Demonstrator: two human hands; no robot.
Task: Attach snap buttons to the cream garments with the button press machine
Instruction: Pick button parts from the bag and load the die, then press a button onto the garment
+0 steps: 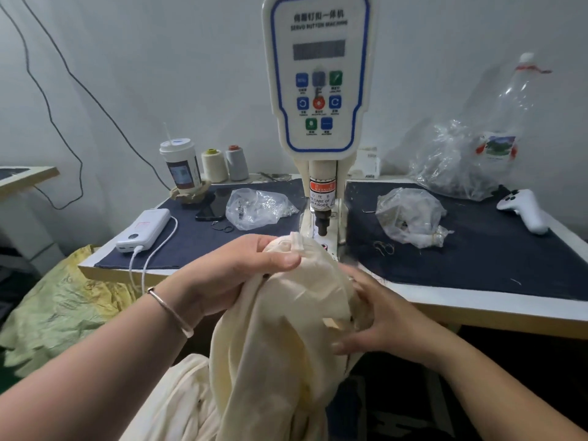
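Cream garment [273, 345] hangs just below the press machine [321, 122]; my left hand [229, 275] pinches its top edge, my right hand [378, 316] curls into its folds.

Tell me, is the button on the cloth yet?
Not that I can see. No finished snap shows on the soft cream fabric garment. Right now the left hand grips its top edge just in front of the white button press machine, and the right hand holds its side. Left to do: slide the edge under the dark metal punch and press.
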